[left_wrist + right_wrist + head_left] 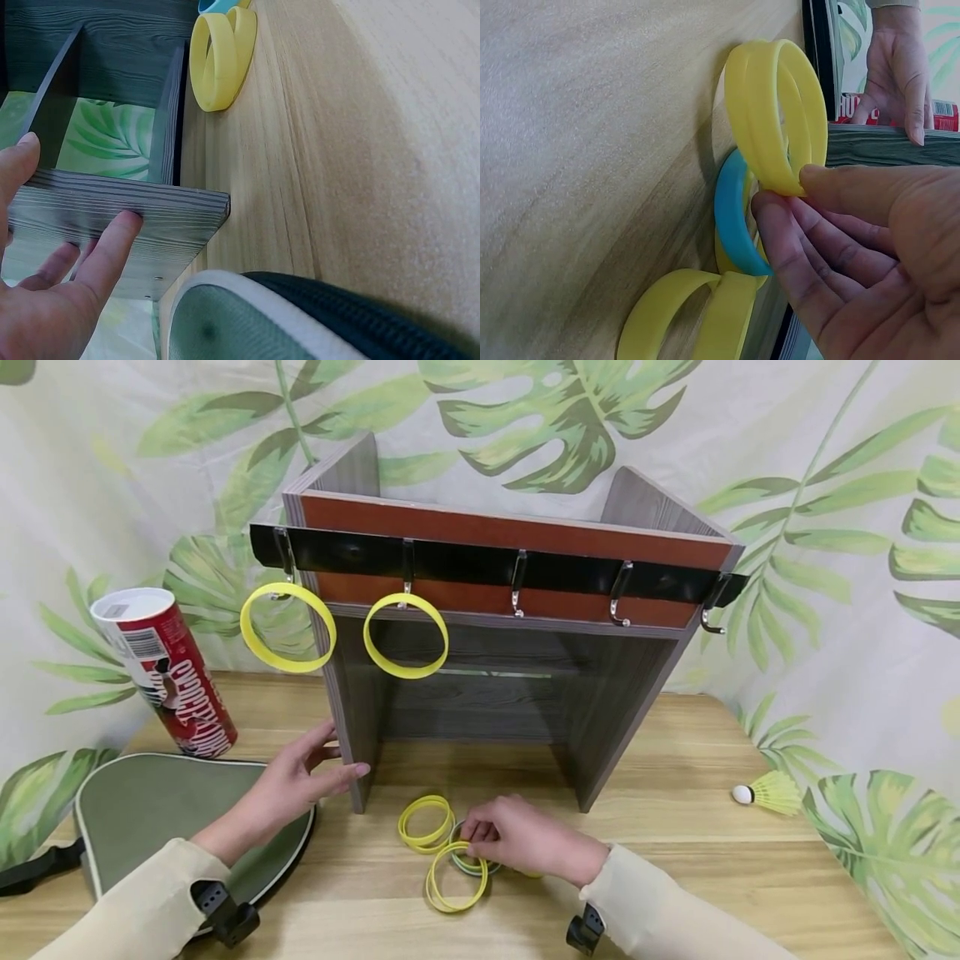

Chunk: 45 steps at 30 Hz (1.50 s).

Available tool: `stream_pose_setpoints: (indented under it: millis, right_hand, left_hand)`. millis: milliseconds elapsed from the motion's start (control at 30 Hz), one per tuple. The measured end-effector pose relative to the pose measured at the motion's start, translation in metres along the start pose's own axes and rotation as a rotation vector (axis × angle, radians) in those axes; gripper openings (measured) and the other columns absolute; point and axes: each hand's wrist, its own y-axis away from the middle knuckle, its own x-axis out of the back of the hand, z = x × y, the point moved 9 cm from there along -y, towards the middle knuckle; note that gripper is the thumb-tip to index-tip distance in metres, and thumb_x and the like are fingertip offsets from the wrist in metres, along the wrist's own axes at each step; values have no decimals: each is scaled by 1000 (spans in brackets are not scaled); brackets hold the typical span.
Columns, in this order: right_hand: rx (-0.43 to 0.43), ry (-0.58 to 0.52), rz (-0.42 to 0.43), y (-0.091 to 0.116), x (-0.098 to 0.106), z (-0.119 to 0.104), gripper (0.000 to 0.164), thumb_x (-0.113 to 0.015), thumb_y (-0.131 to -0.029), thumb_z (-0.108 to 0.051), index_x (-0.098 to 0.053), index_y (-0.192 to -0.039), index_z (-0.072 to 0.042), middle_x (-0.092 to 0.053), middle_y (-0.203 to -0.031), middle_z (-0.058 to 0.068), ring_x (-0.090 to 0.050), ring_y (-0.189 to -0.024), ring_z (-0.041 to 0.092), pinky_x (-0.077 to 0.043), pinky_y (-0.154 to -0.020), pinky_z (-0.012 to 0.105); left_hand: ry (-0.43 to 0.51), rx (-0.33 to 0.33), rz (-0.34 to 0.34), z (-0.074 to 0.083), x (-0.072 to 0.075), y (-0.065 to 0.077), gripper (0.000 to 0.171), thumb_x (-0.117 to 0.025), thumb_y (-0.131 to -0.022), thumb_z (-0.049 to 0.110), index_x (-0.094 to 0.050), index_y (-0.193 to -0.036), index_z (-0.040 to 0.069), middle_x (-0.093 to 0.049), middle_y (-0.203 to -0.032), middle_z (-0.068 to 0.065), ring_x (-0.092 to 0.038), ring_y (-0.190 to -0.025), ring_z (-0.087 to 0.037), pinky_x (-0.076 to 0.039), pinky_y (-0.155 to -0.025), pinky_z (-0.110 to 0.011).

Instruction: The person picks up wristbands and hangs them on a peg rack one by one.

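My left hand [300, 781] grips the near edge of the left side panel of a grey wood-grain shelf [343, 727], thumb inside and fingers on the outer face. Low over the table, my right hand [528, 839] pinches a yellow silicone wristband [746, 112] between thumb and fingertips; it looks doubled, perhaps two bands together. A blue wristband [731, 214] and more yellow wristbands [731, 319] lie beside those fingers, partly hidden by them in the head view. Two yellow wristbands hang from the left hooks of a black hook rail [465, 560] across the shelf's front.
A red and white tube [187, 693] stands at the back left, behind a green zipped case [172, 802] with a pale edge. A yellow shuttlecock [776, 792] lies on the wooden table [675, 843] at the right. Three metal hooks farther right on the rail carry nothing.
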Motion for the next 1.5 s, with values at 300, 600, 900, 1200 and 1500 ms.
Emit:
stream_pose_setpoints:
  millis: [300,600,900,1200,1500]
  right_hand:
    - [12,5,25,2,3,0,4,-76,-95,-7,-78,-98,-5,-78,-88,3,-63,-78,-3,-54,-74,15]
    - [51,-13,34,5,9,-1,5,-74,-96,-7,-78,-99,-4,-80,-90,5,-66,-79,-3,-56,-75,15]
    - [100,-93,21,6,18,0,13,-72,-99,-9,-77,-106,0,-79,-97,7,-64,-83,-4,-57,-77,16]
    - [33,-459,-21,9,24,-2,24,-69,-100,-7,-72,-118,9,-73,-108,32,-71,-78,7,-65,-84,48]
    - [49,-697,33,16,48,-23,28,-69,-100,-8,-66,-122,11,-71,-95,-2,-71,-83,9,-64,-81,28]
  left_hand:
    - [-3,-1,4,1,1,-1,74,-70,-102,15,-32,-165,15,-49,-151,-24,-60,-117,-2,-63,-85,-28]
    - [-3,11,1,0,1,-1,78,-70,-102,16,-27,-167,19,-47,-153,-25,-59,-116,2,-63,-85,-29]
    - [-5,7,1,0,1,-2,78,-70,-102,16,-28,-167,17,-47,-154,-25,-58,-116,4,-64,-86,-29]
    - [-8,4,2,0,0,-1,78,-70,-102,17,-27,-167,19,-47,-154,-24,-58,-117,3,-64,-86,-29]
    - [-4,13,2,-2,0,0,78,-70,-102,17,-28,-167,18,-47,-153,-24,-58,-117,3,-64,-86,-30]
